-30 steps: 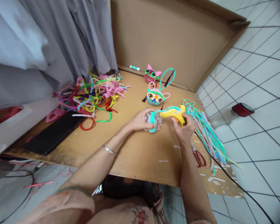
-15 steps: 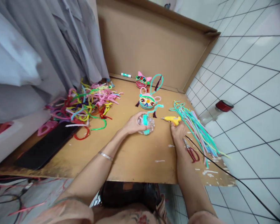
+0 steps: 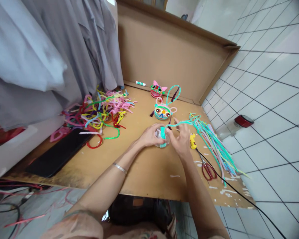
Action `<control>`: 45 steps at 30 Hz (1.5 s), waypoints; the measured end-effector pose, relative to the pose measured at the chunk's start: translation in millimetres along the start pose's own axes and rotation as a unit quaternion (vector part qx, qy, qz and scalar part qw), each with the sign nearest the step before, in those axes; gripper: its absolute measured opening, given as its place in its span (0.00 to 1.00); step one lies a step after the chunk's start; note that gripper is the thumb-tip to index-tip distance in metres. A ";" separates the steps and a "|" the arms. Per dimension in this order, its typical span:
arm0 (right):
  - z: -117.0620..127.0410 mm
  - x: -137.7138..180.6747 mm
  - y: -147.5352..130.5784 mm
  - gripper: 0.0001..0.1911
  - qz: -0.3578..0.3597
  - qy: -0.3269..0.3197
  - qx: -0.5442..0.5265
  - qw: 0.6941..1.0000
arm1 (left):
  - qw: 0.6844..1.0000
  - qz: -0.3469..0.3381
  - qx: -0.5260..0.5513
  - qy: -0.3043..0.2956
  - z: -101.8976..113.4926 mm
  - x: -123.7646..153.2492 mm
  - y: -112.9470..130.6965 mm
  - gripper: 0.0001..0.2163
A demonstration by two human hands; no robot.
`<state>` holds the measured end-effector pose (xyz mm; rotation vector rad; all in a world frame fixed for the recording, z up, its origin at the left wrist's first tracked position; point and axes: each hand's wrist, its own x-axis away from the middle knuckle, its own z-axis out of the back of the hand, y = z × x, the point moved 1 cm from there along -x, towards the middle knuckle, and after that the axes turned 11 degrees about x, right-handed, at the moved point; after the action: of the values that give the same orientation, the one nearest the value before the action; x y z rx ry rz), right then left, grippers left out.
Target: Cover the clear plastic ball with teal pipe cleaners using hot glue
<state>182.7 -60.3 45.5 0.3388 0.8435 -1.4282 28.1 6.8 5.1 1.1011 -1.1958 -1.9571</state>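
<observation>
My left hand (image 3: 149, 136) is closed around a small clear plastic bottle piece (image 3: 166, 142), wrapped about its middle with a turquoise pipe cleaner (image 3: 162, 132). The pipe cleaner's loose end stretches right, past my right hand (image 3: 180, 137). That hand's fingers are apart, with the thumb at the wrapped band; whether it presses there is hard to make out. Just right of my right hand, a yellow glue gun (image 3: 193, 141) lies on the table, its nozzle end partly hidden by the hand. Red-handled scissors (image 3: 208, 171) lie nearer to me.
Two decorated animal-face ornaments (image 3: 162, 112) (image 3: 157, 89) stand behind my hands. Loose pipe cleaners (image 3: 102, 109) are heaped left beside a black flat object (image 3: 57, 154); straight ones (image 3: 214, 146) lie right. A black cord (image 3: 229, 179) crosses the right edge. Cardboard (image 3: 164, 49) closes the back.
My right hand has let go of the glue gun, now lying on the table, and has moved left to the bottle piece. The pipe cleaner's loose end now reaches farther right. The view has shifted slightly.
</observation>
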 end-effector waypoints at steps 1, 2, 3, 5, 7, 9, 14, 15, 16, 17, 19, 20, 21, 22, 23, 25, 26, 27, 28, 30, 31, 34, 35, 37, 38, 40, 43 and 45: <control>1.1 -4.9 -7.3 0.15 0.012 0.010 -0.017 1.000 | 1.000 -0.005 -0.004 0.002 -0.3 0.2 0.0 0.33; 1.4 -9.2 -12.0 0.13 0.016 0.014 -0.027 0.999 | 1.000 -0.010 -0.008 0.003 -0.5 0.3 -0.1 0.33; 1.1 -12.7 -14.3 0.13 0.019 0.019 -0.034 0.999 | 1.000 -0.013 -0.010 0.005 -0.6 0.3 -0.4 0.33; -1.0 -16.4 -13.6 0.16 0.015 0.028 -0.037 0.999 | 1.000 -0.016 -0.014 0.010 0.1 -0.4 -1.3 0.33; -4.3 -16.3 -9.5 0.16 0.009 0.036 -0.030 0.999 | 1.000 -0.014 -0.014 0.020 2.0 -1.6 -2.7 0.33; -8.1 -13.8 -6.1 0.16 0.002 0.042 -0.032 0.999 | 0.999 -0.009 -0.012 0.034 4.7 -3.0 -4.2 0.33; -16.4 -5.1 -10.0 0.15 -0.028 0.051 -0.118 0.991 | 0.999 -0.002 -0.003 0.039 8.8 -4.4 -6.9 0.33; -17.4 -3.2 -12.4 0.15 -0.039 0.055 -0.141 0.988 | 0.999 -0.002 -0.003 0.035 9.0 -4.3 -6.9 0.33; -18.2 -1.3 -14.9 0.15 -0.051 0.059 -0.164 0.983 | 0.999 -0.003 -0.004 0.032 9.3 -4.1 -6.7 0.33; -18.7 0.7 -17.2 0.15 -0.065 0.062 -0.188 0.978 | 1.000 -0.003 -0.006 0.028 9.6 -3.9 -6.3 0.32; -19.1 4.8 -20.8 0.15 -0.093 0.063 -0.230 0.967 | 1.000 -0.005 -0.007 0.022 10.3 -3.5 -5.5 0.32; -19.1 6.7 -21.9 0.15 -0.105 0.062 -0.243 0.962 | 1.000 -0.005 -0.007 0.019 10.7 -3.3 -5.0 0.32; -19.0 8.4 -22.6 0.15 -0.114 0.058 -0.252 0.959 | 1.000 -0.005 -0.006 0.017 11.2 -3.1 -4.5 0.32; -19.1 9.8 -23.0 0.15 -0.122 0.051 -0.258 0.957 | 1.000 -0.005 -0.005 0.016 11.5 -2.9 -4.0 0.32; -19.3 10.9 -23.0 0.15 -0.128 0.046 -0.264 0.955 | 1.000 -0.004 -0.005 0.016 11.9 -2.6 -3.4 0.32; -20.1 12.4 -22.6 0.15 -0.140 0.039 -0.282 0.948 | 1.000 -0.001 -0.004 0.015 12.2 -2.2 -1.8 0.31; -20.7 12.8 -22.2 0.15 -0.145 0.036 -0.294 0.944 | 1.000 0.001 -0.003 0.014 12.3 -1.9 -0.9 0.31; -21.4 13.1 -21.8 0.14 -0.151 0.034 -0.307 0.939 | 1.000 0.004 -0.001 0.014 12.4 -1.7 0.0 0.31; -22.2 13.3 -21.4 0.14 -0.157 0.031 -0.320 0.934 | 1.000 0.007 0.001 0.012 12.4 -1.5 0.8 0.31; -23.5 13.4 -20.4 0.13 -0.166 0.021 -0.339 0.926 | 1.000 0.012 0.006 0.013 12.6 -1.3 1.5 0.31; -23.9 13.5 -19.9 0.13 -0.168 0.018 -0.344 0.924 | 1.000 0.015 0.007 0.014 12.6 -1.3 1.2 0.31; -24.5 13.9 -18.0 0.13 -0.158 0.015 -0.348 0.924 | 1.000 0.016 0.007 0.016 12.3 -1.7 -1.5 0.32; -24.7 14.2 -17.3 0.12 -0.152 0.017 -0.346 0.926 | 1.000 0.015 0.007 0.015 12.1 -1.8 -2.8 0.33; -25.1 14.8 -16.0 0.12 -0.140 0.022 -0.340 0.930 | 1.000 0.011 0.008 0.012 11.5 -2.0 -5.0 0.33; -25.4 15.2 -15.4 0.11 -0.135 0.028 -0.338 0.931 | 1.000 0.010 0.008 0.011 11.2 -2.1 -5.6 0.33; -26.0 15.8 -14.8 0.10 -0.127 0.038 -0.334 0.933 | 1.000 0.008 0.006 0.010 10.8 -2.2 -5.7 0.33; -26.5 16.1 -15.1 0.10 -0.122 0.043 -0.333 0.934 | 1.000 0.004 -0.005 0.011 10.9 -2.3 -3.4 0.32; -26.3 16.0 -15.6 0.11 -0.125 0.045 -0.332 0.934 | 1.000 0.004 -0.012 0.013 11.3 -2.3 -1.4 0.32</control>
<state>158.6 -56.7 21.0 -0.2307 1.4217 -1.2712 19.3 14.0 7.5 1.1035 -1.1588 -1.9400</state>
